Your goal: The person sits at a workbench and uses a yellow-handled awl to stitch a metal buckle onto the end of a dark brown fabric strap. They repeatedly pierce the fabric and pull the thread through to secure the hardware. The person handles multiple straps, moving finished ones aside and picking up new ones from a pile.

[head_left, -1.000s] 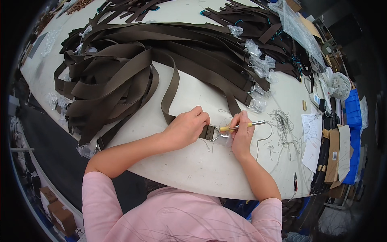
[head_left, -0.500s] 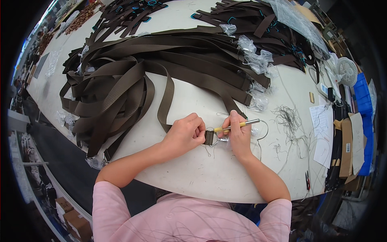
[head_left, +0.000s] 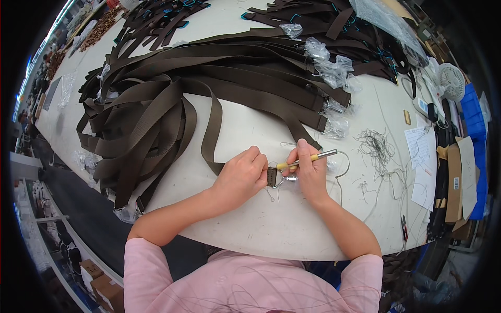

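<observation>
My left hand (head_left: 239, 179) is closed on a dark olive-brown webbing strap (head_left: 211, 151), beside its stitched end (head_left: 271, 177), which lies on the white table. A metal clasp (head_left: 289, 179) with clear plastic is attached at that end. My right hand (head_left: 311, 178) grips a slim pen-like tool (head_left: 324, 154), yellow with a silver barrel, its tip held at the upper edge of the stitched end by the metal ring. Fine loose threads trail below the end, and a thin looped cord lies just right of my right hand.
A large heap of straps (head_left: 135, 125) fills the table's left and middle, with plastic-wrapped fittings (head_left: 334, 68). Straps with turquoise buckles (head_left: 344, 26) lie behind. At right are a thread tangle (head_left: 376, 148), papers (head_left: 421, 172), snips (head_left: 404, 228), a small fan (head_left: 451, 81), cardboard (head_left: 454, 182) and blue bins (head_left: 475, 130).
The whole view has shifted slightly as my head moved. My left fingers have drawn in around the strap near its end, and the tool tip has moved slightly leftward onto that end's edge.
</observation>
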Demonstrator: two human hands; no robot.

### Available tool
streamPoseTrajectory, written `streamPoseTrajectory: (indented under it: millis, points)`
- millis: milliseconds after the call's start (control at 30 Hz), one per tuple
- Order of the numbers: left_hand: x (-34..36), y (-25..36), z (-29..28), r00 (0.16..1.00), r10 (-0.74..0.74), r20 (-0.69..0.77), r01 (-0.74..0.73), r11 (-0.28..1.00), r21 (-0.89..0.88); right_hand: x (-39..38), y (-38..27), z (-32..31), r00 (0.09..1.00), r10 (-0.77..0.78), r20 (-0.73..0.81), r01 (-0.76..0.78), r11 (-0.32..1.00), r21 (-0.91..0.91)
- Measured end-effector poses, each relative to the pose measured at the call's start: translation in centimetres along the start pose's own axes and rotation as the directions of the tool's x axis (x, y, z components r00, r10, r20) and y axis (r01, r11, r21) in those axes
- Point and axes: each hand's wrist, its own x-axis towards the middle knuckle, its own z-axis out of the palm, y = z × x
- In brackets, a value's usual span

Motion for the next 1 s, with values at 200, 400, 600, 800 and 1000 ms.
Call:
streamPoseTrajectory:
  millis: [200,400,600,800,1000]
  points:
    - [0.57,-0.11,-0.86,0.989,-0.117,0.091,0.136,0.958,-0.251,0.0,-0.17,0.08,1.0,-0.01,-0.001,0.01,0.999,-0.035]
    - [0.57,-0.42,-0.72,0.981,-0.158,0.114,0.186,0.93,-0.316,-0.07,-0.62,0.23,1.0,-0.004,0.008,0.004,0.994,-0.105]
    - [0.55,-0.44,-0.71,0.984,-0.145,0.104,0.172,0.928,-0.332,-0.16,-0.89,0.36,1.0,-0.003,0.004,0.004,0.991,-0.131]
    - [0.67,-0.34,-0.83,0.984,-0.14,0.108,0.168,0.929,-0.329,-0.1,-0.87,0.37,1.0,-0.013,0.007,0.014,0.991,-0.133]
    - [0.58,-0.43,-0.82,0.984,-0.14,0.112,0.169,0.931,-0.323,-0.1,-0.85,0.6,1.0,-0.019,-0.004,0.018,0.993,-0.119]
